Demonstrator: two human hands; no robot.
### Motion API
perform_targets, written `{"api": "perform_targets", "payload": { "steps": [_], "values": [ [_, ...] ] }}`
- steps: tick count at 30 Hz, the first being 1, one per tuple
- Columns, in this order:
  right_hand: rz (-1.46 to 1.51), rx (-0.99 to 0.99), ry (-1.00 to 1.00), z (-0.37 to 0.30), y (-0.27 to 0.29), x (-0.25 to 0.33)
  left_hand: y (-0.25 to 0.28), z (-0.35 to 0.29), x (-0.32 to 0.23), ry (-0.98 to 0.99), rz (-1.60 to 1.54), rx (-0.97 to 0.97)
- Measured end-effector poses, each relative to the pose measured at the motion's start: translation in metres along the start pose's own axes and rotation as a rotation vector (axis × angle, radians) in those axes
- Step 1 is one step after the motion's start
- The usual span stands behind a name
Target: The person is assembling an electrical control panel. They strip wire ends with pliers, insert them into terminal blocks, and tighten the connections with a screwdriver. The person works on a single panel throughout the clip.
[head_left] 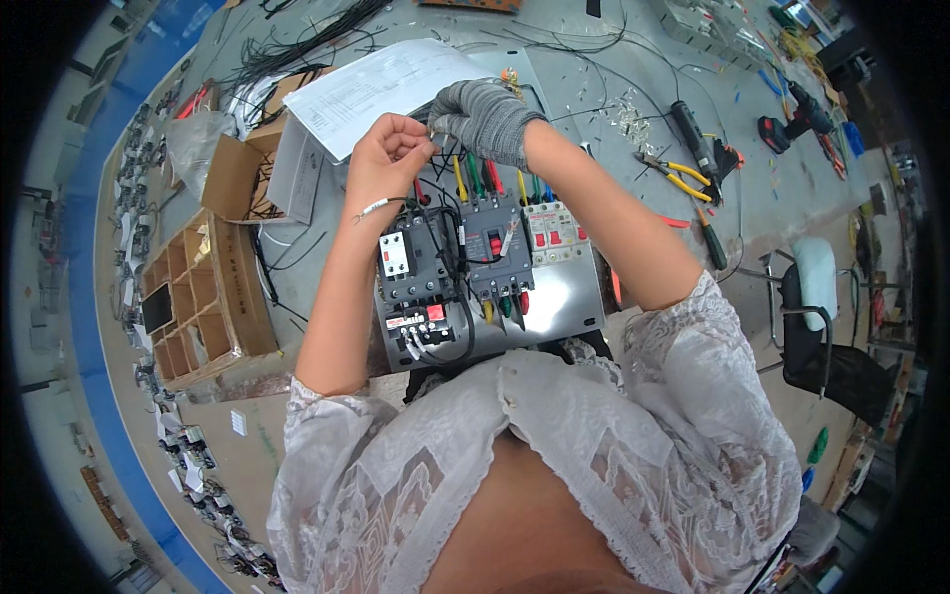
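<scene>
A: How do our hands stand?

B: Our bare left hand [390, 158] has its thumb and forefinger pinched together. Our right hand in a grey knitted glove [482, 121] curls in to meet it, fingertips closed. We judge that both grip a small wire end [433, 139] — the fingers hide most of it.

A: Where is the work?

B: Below them, at the near edge of the grey table [762, 233]: a flat, shiny metal plate [566, 305].

A: What can we call done?

B: Four units sit on the plate: a black block with a white face [416, 257] by its left edge, a black-and-red relay-like unit [411, 325] at its near left corner, a dark grey breaker with a red toggle [497, 255] mid-plate, and a white breaker with red switches [554, 236] towards its right edge. We judge the mounting finished.

A: And the wiring?

B: Partly done, we think. Yellow, green and red wires [493, 176] meet the grey breaker's far side, and black wires [451, 259] run between units.

A: What is left?

B: A thin wire with a white sleeve [374, 206] lies by our left wrist — its forked tip is free. Other connections are too small to tell.
</scene>
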State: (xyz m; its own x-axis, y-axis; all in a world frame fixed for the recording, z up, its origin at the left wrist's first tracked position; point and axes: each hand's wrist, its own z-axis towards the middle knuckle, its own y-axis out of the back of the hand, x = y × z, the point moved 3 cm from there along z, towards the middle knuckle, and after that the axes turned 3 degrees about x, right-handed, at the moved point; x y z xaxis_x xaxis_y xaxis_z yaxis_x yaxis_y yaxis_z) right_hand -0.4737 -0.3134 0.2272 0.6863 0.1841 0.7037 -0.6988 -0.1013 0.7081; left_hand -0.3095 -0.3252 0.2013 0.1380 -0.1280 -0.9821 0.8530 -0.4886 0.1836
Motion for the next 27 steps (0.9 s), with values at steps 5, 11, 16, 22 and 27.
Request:
{"api": "perform_targets", "payload": {
  "steps": [5,11,16,22,27],
  "values": [
    [-0.208,0.01,-0.022,0.0,0.005,0.012,-0.005,-0.002,-0.011,-0.067,-0.055,-0.004],
    [-0.148,-0.002,-0.053,-0.002,0.009,0.008,-0.005,-0.002,-0.01,-0.078,-0.074,0.033],
    [-0.005,0.048,-0.049,-0.004,0.007,0.002,-0.003,-0.002,-0.008,-0.07,-0.067,0.064],
    [-0.08,0.018,-0.102,-0.005,0.01,0.01,-0.003,-0.003,-0.013,-0.098,-0.027,0.071],
    [-0.004,-0.069,-0.01,-0.01,0.011,0.001,-0.003,-0.002,-0.014,-0.094,-0.032,0.076]
  ]
}}
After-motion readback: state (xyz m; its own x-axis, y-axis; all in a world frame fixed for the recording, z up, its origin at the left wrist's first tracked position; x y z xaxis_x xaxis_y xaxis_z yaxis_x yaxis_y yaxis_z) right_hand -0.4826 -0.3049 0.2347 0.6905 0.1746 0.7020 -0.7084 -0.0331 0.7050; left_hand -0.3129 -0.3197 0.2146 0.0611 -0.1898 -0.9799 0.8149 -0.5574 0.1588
